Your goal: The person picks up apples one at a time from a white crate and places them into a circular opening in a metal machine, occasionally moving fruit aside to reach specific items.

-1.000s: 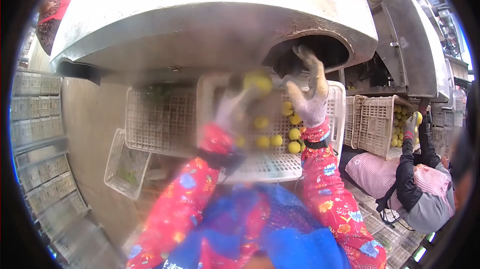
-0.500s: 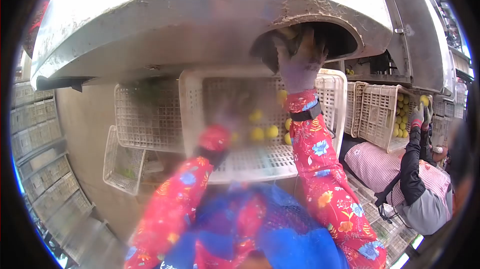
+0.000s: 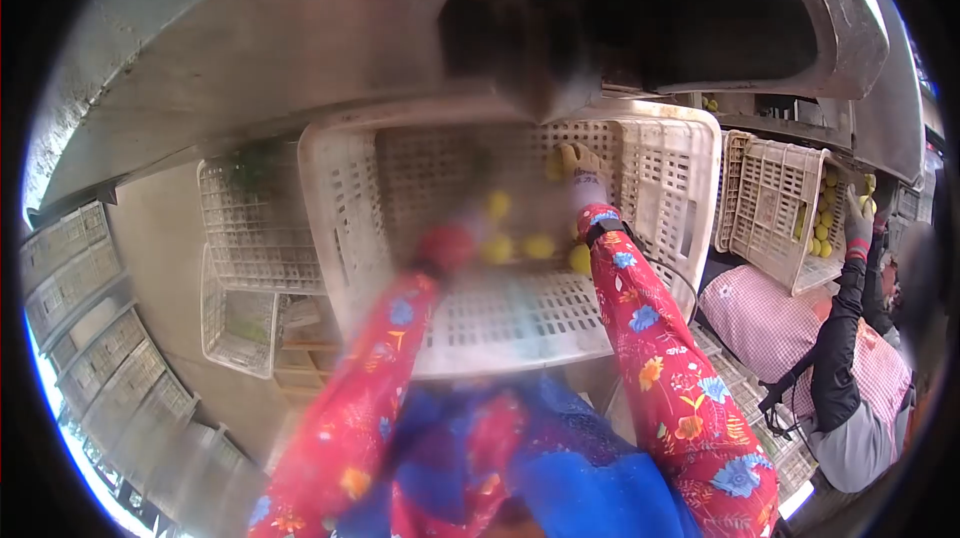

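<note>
Blur hides the left hand [image 3: 520, 68] near the dark chute opening [image 3: 650, 18].

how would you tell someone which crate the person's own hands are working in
Start at the big grey metal hood with the dark opening at the top. The crate is the large white slatted one right under that opening, tipped toward the camera, with the red floral sleeves reaching in. Unlike the empty crates to its left, it holds a few yellow fruits.

co-worker's sleeve [image 3: 838, 338], tilted crate [image 3: 775, 208], stacked trays [image 3: 90, 328]
</note>
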Tool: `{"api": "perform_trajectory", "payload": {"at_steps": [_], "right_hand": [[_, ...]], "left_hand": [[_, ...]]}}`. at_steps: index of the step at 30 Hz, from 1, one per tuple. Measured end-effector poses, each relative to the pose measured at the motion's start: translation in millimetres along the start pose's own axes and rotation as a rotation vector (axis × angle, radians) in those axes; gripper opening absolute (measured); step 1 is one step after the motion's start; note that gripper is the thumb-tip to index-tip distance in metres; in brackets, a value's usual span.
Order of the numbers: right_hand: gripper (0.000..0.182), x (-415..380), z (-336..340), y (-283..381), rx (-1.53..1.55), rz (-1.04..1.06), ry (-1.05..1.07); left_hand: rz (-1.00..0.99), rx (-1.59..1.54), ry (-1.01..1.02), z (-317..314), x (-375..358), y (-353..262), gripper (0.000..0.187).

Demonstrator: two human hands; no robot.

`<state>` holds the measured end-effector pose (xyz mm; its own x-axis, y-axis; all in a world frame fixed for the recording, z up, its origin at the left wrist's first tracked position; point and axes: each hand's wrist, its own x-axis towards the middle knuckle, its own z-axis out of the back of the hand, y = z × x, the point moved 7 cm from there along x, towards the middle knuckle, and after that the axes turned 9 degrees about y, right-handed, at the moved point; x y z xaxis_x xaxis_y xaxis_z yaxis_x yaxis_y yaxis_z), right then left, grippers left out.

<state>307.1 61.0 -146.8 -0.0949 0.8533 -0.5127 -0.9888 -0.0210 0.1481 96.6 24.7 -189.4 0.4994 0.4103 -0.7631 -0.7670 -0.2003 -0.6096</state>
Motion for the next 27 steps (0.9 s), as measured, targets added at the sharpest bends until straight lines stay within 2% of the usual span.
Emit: {"api": "perform_trajectory", "payload": {"at_steps": [2, 3, 5, 8, 10, 14, 16, 19, 20, 22, 23, 25, 27], "right_hand": [[0.049, -8, 20, 10, 0.176, 0.057, -0.196], [0.053, -16, 34, 18, 0.314, 0.046, -0.172], [0.061, -54, 85, 48, 0.579, 0.028, -0.119], [0.074, -115, 165, 104, 0.500, 0.245, -0.318], [0.076, -145, 186, 111, 0.716, 0.233, -0.366], [0.079, -177, 218, 126, 0.971, 0.306, -0.524], [0.071, -186, 243, 136, 0.939, 0.291, -0.633], [0.065, -176, 269, 142, 0.883, 0.244, -0.814], [0.058, -170, 281, 145, 0.698, 0.225, -0.900], [0.056, -140, 297, 150, 0.744, 0.127, -0.818], [0.055, -115, 294, 151, 0.508, 0.019, -0.873], [0.057, -72, 297, 151, 0.287, -0.105, -0.826], [0.061, -61, 319, 145, 0.389, -0.091, -0.724]], "left_hand": [[-0.118, -0.364, -0.037, 23, -31, -10, 0.058], [-0.185, -0.547, -0.059, 34, -44, -15, 0.059], [-0.299, -0.679, -0.136, 45, -59, -13, 0.062], [-0.453, -0.674, -0.269, 54, -83, -16, 0.067], [-0.596, -0.867, -0.297, 81, -140, -65, 0.069], [-0.699, -0.889, -0.383, 109, -206, -106, 0.071], [-0.757, -0.857, -0.472, 123, -227, -117, 0.069], [-0.728, -1.016, -0.384, 129, -251, -120, 0.075], [-0.746, -0.963, -0.422, 136, -258, -122, 0.076], [-0.759, -0.863, -0.496, 148, -268, -122, 0.078], [-0.741, -0.756, -0.551, 155, -274, -125, 0.077], [-0.682, -0.546, -0.652, 166, -285, -128, 0.075], [-0.639, -0.447, -0.695, 173, -284, -126, 0.072]]}}
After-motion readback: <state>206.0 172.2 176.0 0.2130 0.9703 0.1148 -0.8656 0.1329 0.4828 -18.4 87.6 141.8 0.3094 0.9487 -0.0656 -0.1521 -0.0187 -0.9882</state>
